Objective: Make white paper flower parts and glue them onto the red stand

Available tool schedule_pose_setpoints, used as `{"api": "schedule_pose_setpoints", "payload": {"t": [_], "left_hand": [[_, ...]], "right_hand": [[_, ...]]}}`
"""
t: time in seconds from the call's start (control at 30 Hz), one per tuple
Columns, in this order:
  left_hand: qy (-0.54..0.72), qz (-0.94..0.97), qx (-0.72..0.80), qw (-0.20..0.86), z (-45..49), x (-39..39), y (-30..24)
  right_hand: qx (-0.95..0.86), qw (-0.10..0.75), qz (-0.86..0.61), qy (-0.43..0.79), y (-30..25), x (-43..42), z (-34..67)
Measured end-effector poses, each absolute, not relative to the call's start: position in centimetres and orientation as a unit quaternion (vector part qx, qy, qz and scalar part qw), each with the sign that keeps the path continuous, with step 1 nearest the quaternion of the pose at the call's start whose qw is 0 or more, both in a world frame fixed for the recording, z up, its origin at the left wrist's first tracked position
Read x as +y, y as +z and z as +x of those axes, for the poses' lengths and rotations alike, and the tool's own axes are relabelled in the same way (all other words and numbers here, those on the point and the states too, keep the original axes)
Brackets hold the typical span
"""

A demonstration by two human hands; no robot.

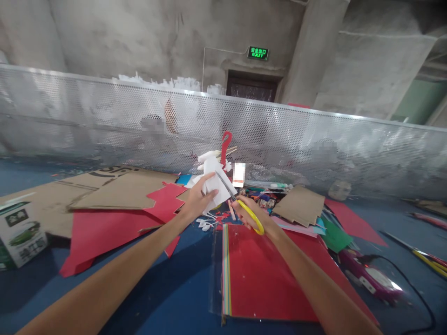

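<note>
My left hand (198, 199) pinches a white sheet of paper (213, 179) and holds it up over the blue table. My right hand (252, 213) grips scissors with yellow handles (252, 215); their steel blades (225, 184) lie across the white paper, slightly apart. Small white paper scraps (206, 225) lie on the table just below the hands. A red paper cut-out (225, 145) stands up behind the white sheet.
A pack of coloured paper with a red top sheet (265, 274) lies under my right arm. Red paper (111, 230) and cardboard (115, 190) spread at left, a box (21, 232) at far left. A purple glue gun (370, 277) lies at right. A perforated metal screen (314, 135) borders the table.
</note>
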State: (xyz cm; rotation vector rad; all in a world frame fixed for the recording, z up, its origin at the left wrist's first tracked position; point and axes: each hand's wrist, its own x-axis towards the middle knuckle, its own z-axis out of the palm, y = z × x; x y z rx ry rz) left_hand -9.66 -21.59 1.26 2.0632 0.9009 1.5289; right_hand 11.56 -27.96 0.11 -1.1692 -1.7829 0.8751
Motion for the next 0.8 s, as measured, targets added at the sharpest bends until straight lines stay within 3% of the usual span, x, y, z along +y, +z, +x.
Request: {"api": "schedule_pose_setpoints", "payload": {"t": [0.8], "left_hand": [[0.508, 0.759, 0.328, 0.24, -9.2, -22.5, 1.4]], "right_hand": [[-0.69, 0.431, -0.467, 0.348, 0.1, -28.3, 10.5]]}}
